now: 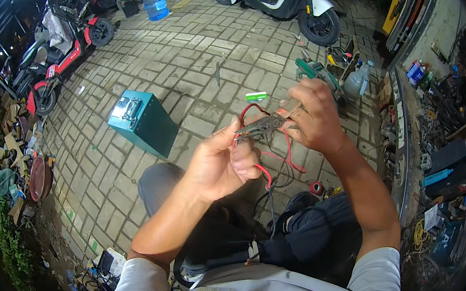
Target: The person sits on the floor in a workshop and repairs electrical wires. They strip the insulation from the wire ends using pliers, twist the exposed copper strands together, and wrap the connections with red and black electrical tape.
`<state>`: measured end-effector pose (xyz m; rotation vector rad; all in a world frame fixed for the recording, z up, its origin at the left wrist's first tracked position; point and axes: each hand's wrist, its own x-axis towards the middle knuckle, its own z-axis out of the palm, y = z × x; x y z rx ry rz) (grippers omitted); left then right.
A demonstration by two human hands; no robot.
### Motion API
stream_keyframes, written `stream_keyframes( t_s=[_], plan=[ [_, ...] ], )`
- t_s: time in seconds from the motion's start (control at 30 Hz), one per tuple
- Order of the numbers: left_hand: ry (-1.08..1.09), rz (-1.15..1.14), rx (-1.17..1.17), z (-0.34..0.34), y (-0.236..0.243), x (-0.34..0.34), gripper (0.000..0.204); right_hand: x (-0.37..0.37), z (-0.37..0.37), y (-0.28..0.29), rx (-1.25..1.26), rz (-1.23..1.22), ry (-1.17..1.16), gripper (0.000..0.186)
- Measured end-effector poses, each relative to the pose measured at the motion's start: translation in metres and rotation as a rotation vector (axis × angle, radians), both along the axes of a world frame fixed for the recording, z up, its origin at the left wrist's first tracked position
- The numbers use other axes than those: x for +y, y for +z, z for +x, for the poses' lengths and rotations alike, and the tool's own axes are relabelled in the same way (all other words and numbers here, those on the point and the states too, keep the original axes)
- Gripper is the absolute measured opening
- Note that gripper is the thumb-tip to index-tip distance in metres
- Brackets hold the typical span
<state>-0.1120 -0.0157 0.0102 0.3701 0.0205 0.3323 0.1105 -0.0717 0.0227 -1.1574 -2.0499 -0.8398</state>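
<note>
My left hand is closed, pinching a red cable between thumb and fingers. My right hand wraps round the handles of worn metal pliers. Their jaws point left and reach the cable at my left fingertips; whether they bite on it is too small to tell. The red cable loops up behind the pliers, and its lower end meets a dark cable hanging over my lap. Beyond my hands, a thin red wire curves down. A teal metal box with a top handle stands on the paving to the left.
A small green-and-white box and a roll of red tape lie on the bricks. Green power tool and clear jug stand at right, near cluttered shelves. Scooters and a blue water bottle are farther off.
</note>
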Motion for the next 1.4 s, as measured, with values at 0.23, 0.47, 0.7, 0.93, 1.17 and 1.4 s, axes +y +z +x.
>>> stream_keyframes(
  t_s=[0.23, 0.47, 0.7, 0.93, 1.17, 1.4],
  plan=[
    [0.324, 0.369, 0.173, 0.005, -0.006, 0.008, 0.028, -0.001, 0.003, -0.006, 0.029, 0.03, 0.001, 0.032],
    [0.637, 0.64, 0.094, 0.027, -0.017, 0.01, 0.023, -0.016, -0.008, -0.015, 0.184, -0.114, -0.086, 0.029],
    [0.558, 0.495, 0.126, 0.034, -0.013, 0.017, 0.024, -0.015, -0.021, -0.019, 0.203, -0.111, -0.236, 0.036],
    [0.751, 0.532, 0.167, 0.042, -0.012, 0.016, 0.022, -0.012, -0.029, -0.034, 0.319, -0.166, -0.214, 0.032],
    [1.056, 0.638, 0.175, 0.06, -0.019, 0.022, 0.021, -0.009, -0.063, -0.047, 0.742, -0.292, -0.123, 0.025],
    [1.09, 0.923, 0.338, 0.057, -0.043, 0.045, 0.025, -0.009, -0.083, -0.054, 0.819, -0.389, -0.208, 0.025]
  ],
)
